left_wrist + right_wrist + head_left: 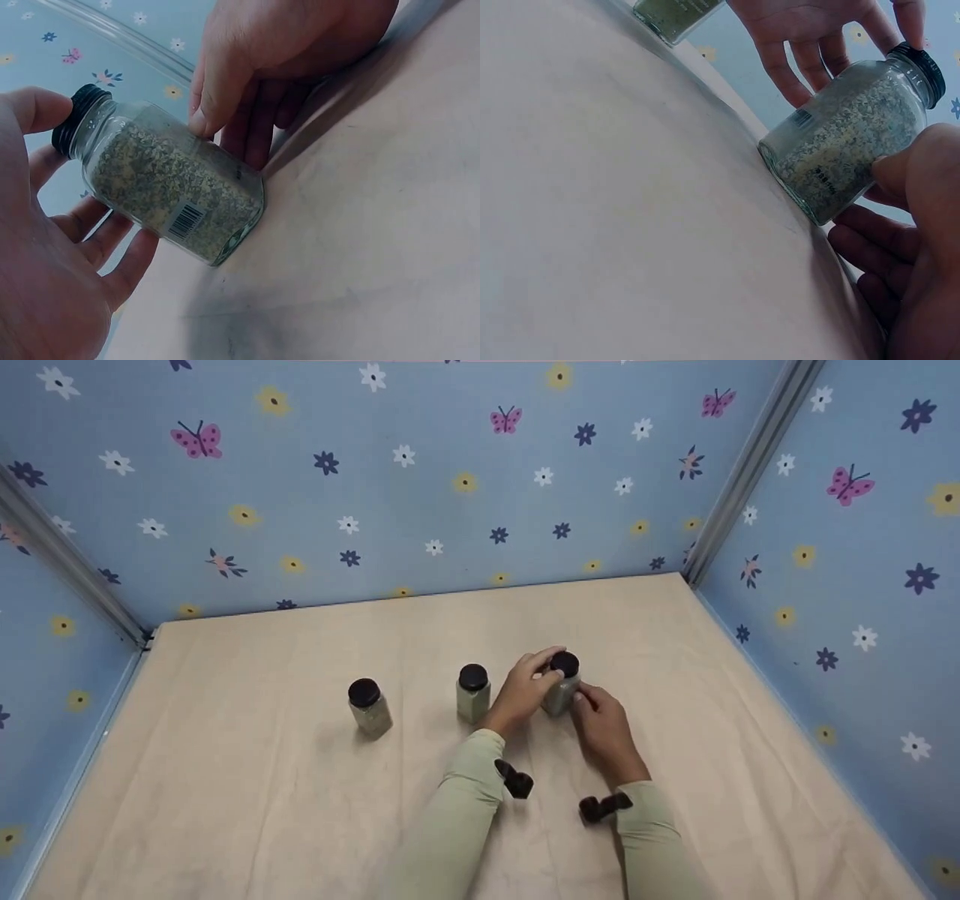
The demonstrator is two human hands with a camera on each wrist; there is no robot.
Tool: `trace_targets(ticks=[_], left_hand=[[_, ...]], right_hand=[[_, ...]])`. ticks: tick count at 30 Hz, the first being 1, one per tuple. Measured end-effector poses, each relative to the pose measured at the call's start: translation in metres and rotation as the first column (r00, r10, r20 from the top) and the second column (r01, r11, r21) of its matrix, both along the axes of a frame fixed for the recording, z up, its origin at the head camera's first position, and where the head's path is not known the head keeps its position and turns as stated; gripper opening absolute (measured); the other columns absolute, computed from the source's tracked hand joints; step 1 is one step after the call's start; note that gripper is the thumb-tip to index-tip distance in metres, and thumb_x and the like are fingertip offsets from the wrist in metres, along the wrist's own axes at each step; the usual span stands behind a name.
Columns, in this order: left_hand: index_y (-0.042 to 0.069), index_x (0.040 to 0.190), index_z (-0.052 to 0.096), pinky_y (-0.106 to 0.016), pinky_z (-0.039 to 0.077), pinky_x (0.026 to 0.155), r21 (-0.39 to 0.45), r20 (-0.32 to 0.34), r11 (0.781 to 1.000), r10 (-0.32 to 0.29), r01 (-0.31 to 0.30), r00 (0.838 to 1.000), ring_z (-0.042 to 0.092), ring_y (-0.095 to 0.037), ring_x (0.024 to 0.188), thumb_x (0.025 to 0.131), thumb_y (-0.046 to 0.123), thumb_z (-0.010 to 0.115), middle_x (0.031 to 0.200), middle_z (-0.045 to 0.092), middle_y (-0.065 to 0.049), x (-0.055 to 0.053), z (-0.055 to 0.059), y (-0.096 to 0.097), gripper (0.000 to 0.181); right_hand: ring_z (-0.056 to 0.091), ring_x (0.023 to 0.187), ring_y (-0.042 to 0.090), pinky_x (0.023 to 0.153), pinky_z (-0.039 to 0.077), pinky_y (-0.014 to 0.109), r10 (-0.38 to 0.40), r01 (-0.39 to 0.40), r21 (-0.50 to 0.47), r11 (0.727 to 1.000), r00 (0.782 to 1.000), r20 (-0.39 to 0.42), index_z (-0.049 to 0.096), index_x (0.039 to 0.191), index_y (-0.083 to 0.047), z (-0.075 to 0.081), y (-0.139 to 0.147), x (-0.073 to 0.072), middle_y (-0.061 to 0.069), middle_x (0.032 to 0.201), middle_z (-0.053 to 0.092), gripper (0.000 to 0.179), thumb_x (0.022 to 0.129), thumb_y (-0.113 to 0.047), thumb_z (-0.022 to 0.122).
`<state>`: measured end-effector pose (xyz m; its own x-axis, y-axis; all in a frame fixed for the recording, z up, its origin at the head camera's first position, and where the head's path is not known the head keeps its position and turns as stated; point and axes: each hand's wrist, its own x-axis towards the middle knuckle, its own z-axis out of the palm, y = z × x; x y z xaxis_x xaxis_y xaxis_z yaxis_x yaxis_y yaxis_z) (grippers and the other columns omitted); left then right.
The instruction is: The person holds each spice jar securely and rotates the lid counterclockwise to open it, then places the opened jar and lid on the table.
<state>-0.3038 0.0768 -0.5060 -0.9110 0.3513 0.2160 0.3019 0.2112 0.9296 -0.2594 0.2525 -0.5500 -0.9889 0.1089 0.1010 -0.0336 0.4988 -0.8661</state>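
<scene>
A clear glass spice jar [561, 697] with a black lid, filled with greenish dried flakes, stands on the cloth between both hands. My left hand [523, 688] pinches its black lid [81, 120] with thumb and fingers, the other fingers spread along the jar's side. Low on the opposite side, my right hand [604, 725] grips the glass, thumb against the face and fingers bent near the base. A barcode label [186, 220] shows on the jar in the left wrist view. A second jar [473, 699] stands just left of the left hand.
Farther left stands a third black-lidded jar [371, 712]. Beige cloth [225, 780] with light creases covers the table. Blue panels [420, 510] with flowers and butterflies close off the back and both sides, joined by grey metal posts [750, 472].
</scene>
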Motion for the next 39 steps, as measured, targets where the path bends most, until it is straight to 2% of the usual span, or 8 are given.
trace_targets(ticks=[5,11,19,25,32,39], left_hand=[[0.021,0.142,0.059,-0.037,0.046,0.097,0.006,0.02,1.0,0.002,-0.002,1.0,0.055,-0.015,0.113,0.098,0.024,0.059,0.117,0.058,-0.001,0.0003,0.0004,-0.0007,0.044],[0.018,0.141,0.059,-0.037,0.046,0.096,0.017,0.002,1.0,0.0,0.0,1.0,0.056,-0.016,0.113,0.098,0.024,0.059,0.116,0.058,-0.003,0.0001,-0.0001,-0.0002,0.043],[0.022,0.141,0.06,-0.036,0.046,0.102,0.018,-0.017,1.0,0.01,-0.009,1.0,0.054,-0.013,0.107,0.1,0.023,0.059,0.114,0.057,-0.001,0.0013,-0.0036,0.0002,0.041],[0.023,0.14,0.06,-0.032,0.046,0.101,0.026,-0.012,1.0,0.016,-0.016,1.0,0.053,-0.012,0.106,0.102,0.024,0.058,0.112,0.056,-0.001,0.0016,-0.0049,0.0015,0.038],[0.018,0.142,0.059,-0.03,0.046,0.102,0.006,-0.018,0.999,0.038,-0.038,0.999,0.054,-0.013,0.111,0.101,0.024,0.059,0.116,0.056,-0.003,0.0036,-0.0067,0.0045,0.041],[0.021,0.141,0.059,-0.027,0.045,0.102,0.011,-0.008,0.999,0.054,-0.054,0.999,0.054,-0.012,0.112,0.101,0.025,0.06,0.117,0.056,-0.002,0.0035,-0.0079,0.004,0.04]], right_hand=[[0.054,0.128,0.027,0.108,0.04,0.046,0.006,-0.006,-0.013,1.0,1.0,0.006,0.058,0.14,-0.004,0.0016,-0.0003,-0.0004,0.013,0.133,0.061,0.039,0.105,-0.021,0.05],[0.054,0.128,0.028,0.108,0.04,0.047,0.009,-0.009,-0.022,1.0,1.0,0.009,0.057,0.141,-0.004,0.0027,-0.0007,0.0004,0.013,0.133,0.061,0.04,0.106,-0.021,0.049],[0.053,0.129,0.026,0.109,0.04,0.046,0.001,0.0,-0.038,0.999,1.0,0.017,0.057,0.14,-0.005,0.0004,-0.0018,0.0007,0.011,0.135,0.06,0.039,0.106,-0.022,0.049],[0.055,0.126,0.027,0.106,0.042,0.047,0.01,-0.01,-0.008,1.0,1.0,0.0,0.056,0.141,-0.003,0.0001,-0.0021,0.0012,0.013,0.134,0.06,0.039,0.107,-0.021,0.049],[0.053,0.128,0.024,0.107,0.042,0.045,-0.005,0.006,-0.01,1.0,0.999,0.047,0.055,0.143,-0.007,0.0004,-0.0024,0.0026,0.009,0.137,0.059,0.041,0.107,-0.025,0.048],[0.053,0.128,0.025,0.107,0.041,0.045,-0.014,0.015,-0.024,1.0,0.999,0.043,0.057,0.141,-0.006,0.0024,-0.0043,0.0021,0.01,0.136,0.06,0.04,0.106,-0.025,0.049]])
